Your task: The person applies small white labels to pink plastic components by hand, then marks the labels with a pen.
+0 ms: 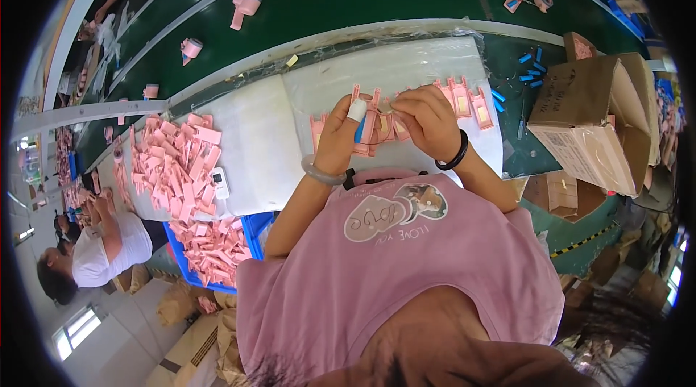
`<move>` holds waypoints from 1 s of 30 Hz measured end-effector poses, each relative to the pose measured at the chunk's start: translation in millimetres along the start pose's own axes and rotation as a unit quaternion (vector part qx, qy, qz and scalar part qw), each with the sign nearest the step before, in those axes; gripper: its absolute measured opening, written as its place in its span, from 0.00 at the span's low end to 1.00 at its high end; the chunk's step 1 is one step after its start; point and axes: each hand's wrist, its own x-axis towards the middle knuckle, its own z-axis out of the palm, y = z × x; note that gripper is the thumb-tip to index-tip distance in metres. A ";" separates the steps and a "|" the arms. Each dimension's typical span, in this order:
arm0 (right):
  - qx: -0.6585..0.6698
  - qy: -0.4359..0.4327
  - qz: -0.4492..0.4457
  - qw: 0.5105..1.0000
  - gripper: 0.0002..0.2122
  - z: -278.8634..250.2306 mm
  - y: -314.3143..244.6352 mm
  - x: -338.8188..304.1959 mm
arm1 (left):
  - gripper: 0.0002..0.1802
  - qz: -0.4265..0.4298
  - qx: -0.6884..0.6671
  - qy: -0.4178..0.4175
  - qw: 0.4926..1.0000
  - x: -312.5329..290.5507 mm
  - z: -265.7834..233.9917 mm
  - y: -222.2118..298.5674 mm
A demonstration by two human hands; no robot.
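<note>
pink casing (371, 122), with a blue piece (359, 131) showing at its left side, sits between the hands; the left hand's (337, 133) grip is clamped on it. the right hand (433, 126) curls its fingertips just right of that grip; whether they pinch something small, i cannot tell. best, i'd judge, to keep the left grip steady, the right touch light, and clear of the row of casings (460, 101) farther right on the tabletop (406, 61).
</note>
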 end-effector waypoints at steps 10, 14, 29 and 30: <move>0.047 0.017 0.003 0.999 0.12 -1.4 -22.4 -0.7 | 0.20 0.100 0.099 -0.022 0.990 -19.8 22.5 10.7; 0.035 0.034 0.004 0.999 0.12 -4.8 -26.3 0.1 | 0.25 0.096 0.134 -0.032 0.986 -25.0 24.0 11.4; 0.033 0.055 0.003 0.998 0.13 1.4 -25.9 -4.6 | 0.27 0.154 0.271 -0.052 0.949 -27.6 17.6 7.2; 0.032 0.054 0.003 0.998 0.13 1.7 -25.5 -5.4 | 0.27 0.158 0.283 -0.052 0.945 -27.5 17.4 7.1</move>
